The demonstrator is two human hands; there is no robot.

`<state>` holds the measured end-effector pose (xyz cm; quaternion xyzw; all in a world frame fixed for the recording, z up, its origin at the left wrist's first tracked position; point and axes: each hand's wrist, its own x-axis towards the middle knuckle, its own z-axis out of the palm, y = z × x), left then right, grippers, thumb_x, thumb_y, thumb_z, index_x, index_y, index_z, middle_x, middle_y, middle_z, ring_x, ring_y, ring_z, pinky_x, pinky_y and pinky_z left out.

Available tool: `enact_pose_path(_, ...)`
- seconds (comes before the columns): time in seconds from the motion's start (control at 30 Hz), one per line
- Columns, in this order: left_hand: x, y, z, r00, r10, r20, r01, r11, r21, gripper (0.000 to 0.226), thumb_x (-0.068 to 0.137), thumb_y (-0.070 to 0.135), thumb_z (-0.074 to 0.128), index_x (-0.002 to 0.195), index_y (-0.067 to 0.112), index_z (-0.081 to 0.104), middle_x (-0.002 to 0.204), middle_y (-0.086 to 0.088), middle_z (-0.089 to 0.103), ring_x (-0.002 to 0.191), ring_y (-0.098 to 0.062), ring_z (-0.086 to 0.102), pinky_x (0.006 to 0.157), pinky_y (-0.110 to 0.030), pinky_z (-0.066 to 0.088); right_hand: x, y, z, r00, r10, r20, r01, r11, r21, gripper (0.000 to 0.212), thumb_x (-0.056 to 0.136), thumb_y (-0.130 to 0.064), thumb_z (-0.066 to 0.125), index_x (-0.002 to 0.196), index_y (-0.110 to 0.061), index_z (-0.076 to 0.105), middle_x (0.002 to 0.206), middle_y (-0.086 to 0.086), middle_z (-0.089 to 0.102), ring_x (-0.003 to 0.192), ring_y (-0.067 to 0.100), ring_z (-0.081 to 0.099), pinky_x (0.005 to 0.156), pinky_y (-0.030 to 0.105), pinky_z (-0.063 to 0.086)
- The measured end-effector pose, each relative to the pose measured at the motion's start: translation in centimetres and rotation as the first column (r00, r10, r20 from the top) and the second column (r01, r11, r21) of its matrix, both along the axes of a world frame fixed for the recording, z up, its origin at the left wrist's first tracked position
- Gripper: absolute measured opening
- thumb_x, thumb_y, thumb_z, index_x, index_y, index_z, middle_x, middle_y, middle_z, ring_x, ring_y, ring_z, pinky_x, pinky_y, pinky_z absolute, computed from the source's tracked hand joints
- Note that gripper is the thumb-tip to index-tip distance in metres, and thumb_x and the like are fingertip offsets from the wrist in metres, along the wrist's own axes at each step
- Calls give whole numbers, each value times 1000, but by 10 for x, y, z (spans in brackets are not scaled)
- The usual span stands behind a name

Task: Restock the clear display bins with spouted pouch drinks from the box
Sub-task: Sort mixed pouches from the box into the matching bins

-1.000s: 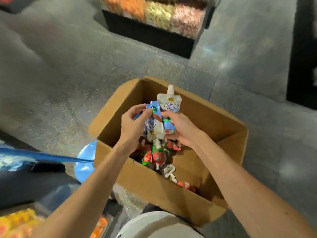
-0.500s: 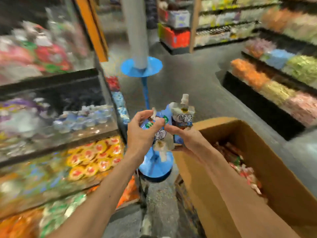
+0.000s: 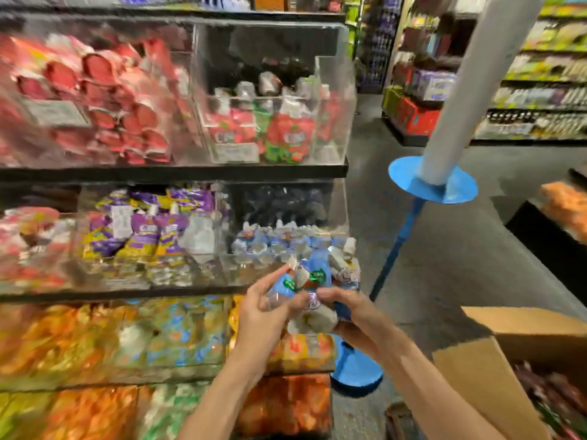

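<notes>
Shop shelving [image 3: 178, 171] fills the left side, motion-blurred, with red packets [image 3: 104, 100] in the top row and purple and yellow pouches [image 3: 149, 236] below. Further right, a clear display bin [image 3: 241, 268] on the middle shelf holds blue spouted drinks. Before its right end the left hand [image 3: 262, 317] and right hand [image 3: 355, 312] share a bundle of blue and white spouted pouches [image 3: 317, 277] — each grip closed round the bundle, spouts mostly upward. A white pole with a blue collar [image 3: 444, 122] stands beyond. At lower right sits the open cardboard box [image 3: 476, 382].
</notes>
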<state>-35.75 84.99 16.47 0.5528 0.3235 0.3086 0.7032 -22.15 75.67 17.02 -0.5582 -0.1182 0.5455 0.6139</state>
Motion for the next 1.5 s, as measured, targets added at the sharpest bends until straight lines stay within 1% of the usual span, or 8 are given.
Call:
enact_pose_path(0.2, -26, 82, -2, 988, -142, -56, 144, 989, 40, 81, 60, 25, 91, 133, 37, 57, 115, -21, 55, 102, -21, 70, 78, -27, 57, -14, 69, 4, 995, -58, -80, 57, 998, -23, 33, 73, -20, 71, 100, -3, 75, 101, 15, 73, 78, 21, 70, 64, 32, 57)
enact_pose_path(0.43, -1, 129, -11, 993, -111, -30, 109, 992, -63, 46, 76, 18, 79, 114, 7, 55, 72, 9, 70, 78, -10, 69, 71, -24, 53, 15, 109, 11, 996, -53, -77, 51, 998, -36, 23, 81, -23, 67, 94, -9, 80, 107, 14, 74, 86, 21, 72, 75, 34, 58)
enact_pose_path(0.57, 15, 148, -13, 998, -60, -1, 58, 984, -168, 64, 72, 35, 82, 122, 2, 59, 103, -3, 75, 103, -20, 70, 93, -46, 54, 45, 122, 10, 999, -54, -7, 52, 989, -138, 25, 91, -16, 63, 110, -2, 70, 97, 7, 75, 75, 16, 71, 58, 30, 57)
enact_pose_path(0.8, 63, 156, -9, 959, 284, 20, -263, 911, -318, 23, 95, 5, 59, 116, 15, 57, 111, -14, 71, 92, -26, 74, 65, -34, 62, 108, 145, 8, 1000, -7, -27, 0, 969, -246, 15, 89, -11, 67, 99, -2, 73, 87, 9, 75, 70, 21, 68, 52, 29, 55)
enact_pose_path(0.97, 89, 169, -27, 886, 427, -178, -430, 903, 27, 36, 83, 3, 76, 106, 27, 61, 109, -10, 70, 95, -21, 71, 77, -36, 59, 138, 149, 2, 994, 39, -103, -61, 972, -225, 13, 90, -10, 67, 102, -4, 70, 100, 14, 76, 85, 27, 72, 72, 38, 59)
enact_pose_path(1.17, 91, 198, -37, 782, 251, -571, 204, 761, 615, 36, 83, 14, 79, 114, 25, 67, 93, 5, 70, 75, -2, 58, 67, -7, 39, 141, 155, -9, 989, 62, -133, -96, 960, -264, 26, 87, -8, 71, 113, -7, 68, 108, 11, 75, 88, 25, 74, 67, 37, 60)
enact_pose_path(1.4, 130, 231, -59, 515, 197, -834, 771, 320, 551, 51, 85, 7, 67, 134, 17, 59, 132, -4, 61, 121, -26, 55, 103, -34, 45, 129, 166, -13, 987, 1, -164, -51, 953, -298, 28, 86, -4, 71, 113, -5, 64, 100, 15, 76, 88, 31, 75, 83, 49, 58)
enact_pose_path(1.5, 141, 236, -63, 474, 217, -853, 787, 329, 521, 55, 89, 7, 63, 140, 23, 54, 134, -3, 60, 120, -23, 57, 102, -32, 47, 128, 168, -14, 985, -37, -170, -18, 951, -310, 29, 86, -3, 71, 113, -5, 62, 101, 17, 75, 91, 33, 74, 82, 50, 59)
